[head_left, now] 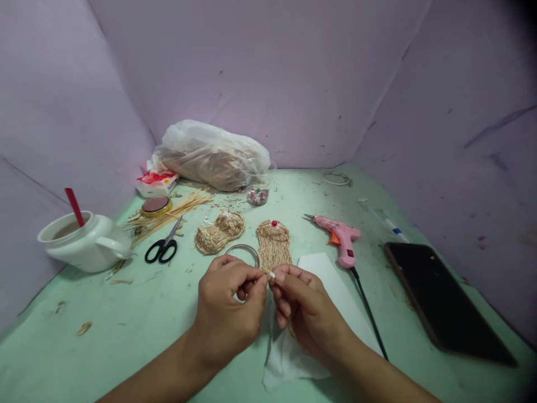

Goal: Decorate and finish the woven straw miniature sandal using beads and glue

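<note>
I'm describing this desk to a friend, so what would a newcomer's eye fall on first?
Probably the hands, meeting at a small white piece in the lower middle. Next, the pink glue gun on the right of the green table, and the white pot at far left with a red stick in it.

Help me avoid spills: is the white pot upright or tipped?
Upright: the white pot stands base-down on the table, a red stick rising from its top opening.
</note>
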Demonstrator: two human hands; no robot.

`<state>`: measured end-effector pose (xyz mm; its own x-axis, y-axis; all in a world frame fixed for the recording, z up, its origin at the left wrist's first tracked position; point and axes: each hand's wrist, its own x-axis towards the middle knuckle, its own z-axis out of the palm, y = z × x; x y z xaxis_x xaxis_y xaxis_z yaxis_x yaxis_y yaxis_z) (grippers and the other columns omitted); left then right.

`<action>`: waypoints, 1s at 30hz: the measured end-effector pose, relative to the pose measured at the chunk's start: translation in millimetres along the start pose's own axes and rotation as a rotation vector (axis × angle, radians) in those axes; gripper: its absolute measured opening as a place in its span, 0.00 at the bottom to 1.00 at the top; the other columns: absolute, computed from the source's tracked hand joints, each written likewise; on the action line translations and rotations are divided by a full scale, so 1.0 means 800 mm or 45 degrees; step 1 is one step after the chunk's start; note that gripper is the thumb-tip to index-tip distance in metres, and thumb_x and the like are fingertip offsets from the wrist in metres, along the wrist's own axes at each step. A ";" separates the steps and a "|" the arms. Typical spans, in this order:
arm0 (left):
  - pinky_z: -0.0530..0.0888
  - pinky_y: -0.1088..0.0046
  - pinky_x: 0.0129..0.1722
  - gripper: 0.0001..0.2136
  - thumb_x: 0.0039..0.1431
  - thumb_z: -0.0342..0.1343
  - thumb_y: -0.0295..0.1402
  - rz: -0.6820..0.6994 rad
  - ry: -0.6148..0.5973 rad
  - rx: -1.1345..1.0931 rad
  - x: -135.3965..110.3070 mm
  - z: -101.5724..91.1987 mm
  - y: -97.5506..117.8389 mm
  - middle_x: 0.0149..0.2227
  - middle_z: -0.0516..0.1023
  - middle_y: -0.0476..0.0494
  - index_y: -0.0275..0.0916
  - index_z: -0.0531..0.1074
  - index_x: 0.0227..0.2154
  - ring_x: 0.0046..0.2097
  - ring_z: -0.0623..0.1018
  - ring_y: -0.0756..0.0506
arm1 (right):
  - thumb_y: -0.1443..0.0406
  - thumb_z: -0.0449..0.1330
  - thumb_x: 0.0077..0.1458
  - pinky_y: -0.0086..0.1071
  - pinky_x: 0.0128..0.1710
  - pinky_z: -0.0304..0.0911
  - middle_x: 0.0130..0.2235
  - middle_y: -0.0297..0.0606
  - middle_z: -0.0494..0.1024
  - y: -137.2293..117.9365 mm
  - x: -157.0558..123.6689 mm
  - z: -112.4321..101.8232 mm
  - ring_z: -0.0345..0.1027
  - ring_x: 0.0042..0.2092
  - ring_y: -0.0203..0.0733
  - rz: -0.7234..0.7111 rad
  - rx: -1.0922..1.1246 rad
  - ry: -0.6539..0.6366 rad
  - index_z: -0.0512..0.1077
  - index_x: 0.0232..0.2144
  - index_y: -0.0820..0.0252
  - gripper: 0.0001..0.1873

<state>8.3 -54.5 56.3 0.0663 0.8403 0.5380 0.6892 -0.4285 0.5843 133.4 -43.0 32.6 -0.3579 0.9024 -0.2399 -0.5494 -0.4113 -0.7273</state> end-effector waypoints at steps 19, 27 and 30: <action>0.69 0.71 0.32 0.06 0.51 0.53 0.23 0.343 -0.392 -0.501 0.012 -0.015 -0.018 0.26 0.74 0.44 0.37 0.73 0.30 0.30 0.72 0.48 | 0.66 0.54 0.41 0.14 0.06 0.35 0.15 0.24 0.53 -0.036 0.009 -0.030 0.34 0.13 0.21 1.211 0.287 -0.748 0.60 0.15 0.63 0.09; 0.65 0.75 0.25 0.07 0.50 0.52 0.28 -0.116 -0.267 -0.338 0.017 -0.019 -0.014 0.20 0.70 0.48 0.36 0.69 0.19 0.24 0.68 0.51 | 0.64 0.61 0.45 0.20 0.12 0.54 0.29 0.34 0.71 -0.026 -0.007 -0.012 0.60 0.19 0.28 -0.230 -0.774 -0.115 0.69 0.38 0.59 0.14; 0.65 0.76 0.24 0.07 0.49 0.53 0.29 -0.241 -0.307 -0.357 0.018 -0.019 -0.011 0.19 0.69 0.49 0.35 0.69 0.18 0.23 0.68 0.51 | 0.69 0.59 0.49 0.25 0.21 0.60 0.29 0.36 0.72 -0.018 -0.009 -0.014 0.65 0.27 0.33 -0.845 -1.242 -0.018 0.72 0.32 0.60 0.05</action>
<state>-7.6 -43.5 68.6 0.1471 0.9525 0.2668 0.4846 -0.3045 0.8200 152.1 -42.1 37.8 -0.2312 0.8985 0.3731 0.1760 0.4158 -0.8923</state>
